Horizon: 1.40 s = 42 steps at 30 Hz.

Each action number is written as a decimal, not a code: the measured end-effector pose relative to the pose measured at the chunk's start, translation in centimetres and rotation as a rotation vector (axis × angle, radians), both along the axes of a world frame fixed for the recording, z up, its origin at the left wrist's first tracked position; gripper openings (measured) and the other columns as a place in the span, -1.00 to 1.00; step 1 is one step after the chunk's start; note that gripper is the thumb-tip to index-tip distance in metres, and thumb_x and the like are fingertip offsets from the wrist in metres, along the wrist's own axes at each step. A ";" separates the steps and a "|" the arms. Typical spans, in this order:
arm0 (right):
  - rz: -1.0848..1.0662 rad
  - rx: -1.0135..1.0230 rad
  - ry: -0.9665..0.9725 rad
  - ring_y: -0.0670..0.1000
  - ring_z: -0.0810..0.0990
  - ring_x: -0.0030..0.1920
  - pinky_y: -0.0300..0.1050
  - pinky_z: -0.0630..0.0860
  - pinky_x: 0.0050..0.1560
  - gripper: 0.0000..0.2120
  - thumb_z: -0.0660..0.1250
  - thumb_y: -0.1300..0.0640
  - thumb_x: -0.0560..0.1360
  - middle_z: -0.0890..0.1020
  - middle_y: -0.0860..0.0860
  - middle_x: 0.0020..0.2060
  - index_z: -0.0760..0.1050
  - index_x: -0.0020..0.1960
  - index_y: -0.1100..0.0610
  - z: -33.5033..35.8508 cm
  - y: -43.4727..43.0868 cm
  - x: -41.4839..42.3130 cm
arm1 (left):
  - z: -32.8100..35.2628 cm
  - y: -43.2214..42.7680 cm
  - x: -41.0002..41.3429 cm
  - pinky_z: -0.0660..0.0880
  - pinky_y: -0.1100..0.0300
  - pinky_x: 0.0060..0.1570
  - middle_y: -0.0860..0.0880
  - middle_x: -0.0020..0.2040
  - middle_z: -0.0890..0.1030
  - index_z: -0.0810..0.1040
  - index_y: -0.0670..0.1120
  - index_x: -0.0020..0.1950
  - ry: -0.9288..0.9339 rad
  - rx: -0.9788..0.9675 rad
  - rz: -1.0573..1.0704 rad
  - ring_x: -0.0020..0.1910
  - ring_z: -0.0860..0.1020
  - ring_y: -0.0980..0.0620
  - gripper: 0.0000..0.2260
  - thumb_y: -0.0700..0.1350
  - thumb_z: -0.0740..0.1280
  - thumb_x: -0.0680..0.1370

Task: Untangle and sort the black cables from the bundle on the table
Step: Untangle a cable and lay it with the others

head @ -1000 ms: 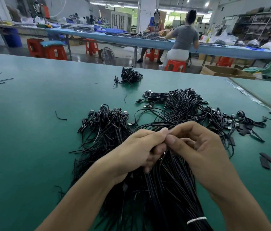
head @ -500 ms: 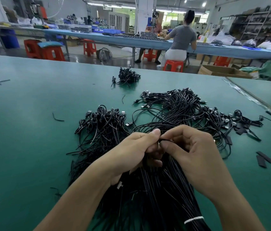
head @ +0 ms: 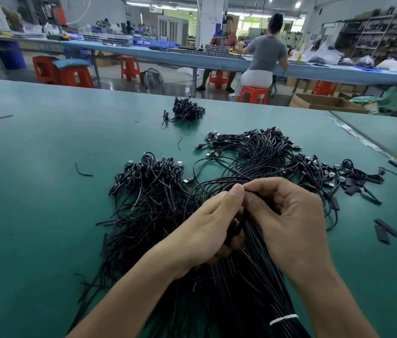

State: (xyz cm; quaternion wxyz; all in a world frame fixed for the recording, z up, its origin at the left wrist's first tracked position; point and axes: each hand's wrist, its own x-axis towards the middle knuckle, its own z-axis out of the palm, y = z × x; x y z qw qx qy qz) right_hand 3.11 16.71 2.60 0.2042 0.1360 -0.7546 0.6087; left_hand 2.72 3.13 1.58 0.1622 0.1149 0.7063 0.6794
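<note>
The left hand (head: 207, 228) and right hand (head: 287, 220) meet thumb to thumb above the green table (head: 46, 215), each curled and pinching strands at the top of the bundle (head: 241, 289). From that grip the bundle runs down between the wrists to a white tie (head: 284, 320). Loose black cables (head: 260, 167) loop out on the table beyond the fingertips.

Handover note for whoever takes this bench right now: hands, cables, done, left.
Hands: left hand and right hand both pinch a cable where the thumbs meet.
Things: the bundle lies under the hands, tied by a white band. On the table lie a left pile, a right pile and a small heap farther off.
Done: some cables appear already laid out in piles.
Left: the bundle is thick; most strands are yet to be pulled and sorted.
</note>
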 end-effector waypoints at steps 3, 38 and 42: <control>-0.004 -0.031 0.000 -0.11 0.66 -0.35 -0.28 0.57 -0.30 -0.77 0.47 0.32 0.46 0.71 -0.07 -0.30 0.65 -0.20 -0.01 -0.2 -0.2 0.1 | -0.1 -0.4 -0.3 0.13 0.38 -0.55 0.05 -0.46 0.42 0.49 0.06 -0.27 -0.022 -0.047 -0.030 -0.59 0.24 0.16 -0.45 0.40 -0.05 0.56; 0.077 0.921 -0.334 -0.03 0.34 -0.11 -0.18 0.33 -0.13 -0.80 0.13 -0.02 0.64 0.32 -0.10 -0.06 0.41 0.23 -0.08 -4.8 -5.4 2.6 | -1.4 -3.5 -2.9 0.20 0.05 -0.36 0.14 -0.50 0.43 0.26 0.01 -0.38 0.527 -0.583 0.724 -0.47 0.34 0.08 -0.53 0.20 0.04 0.67; 0.069 0.891 -0.290 -0.05 0.37 -0.15 -0.16 0.37 -0.16 -0.86 0.16 -0.04 0.63 0.33 -0.14 -0.13 0.44 0.14 -0.08 -4.7 -5.2 2.5 | -1.6 -3.0 -2.5 0.25 0.03 -0.27 0.05 -0.47 0.39 0.27 0.01 -0.37 0.506 -0.704 0.710 -0.42 0.36 0.08 -0.54 0.19 -0.02 0.67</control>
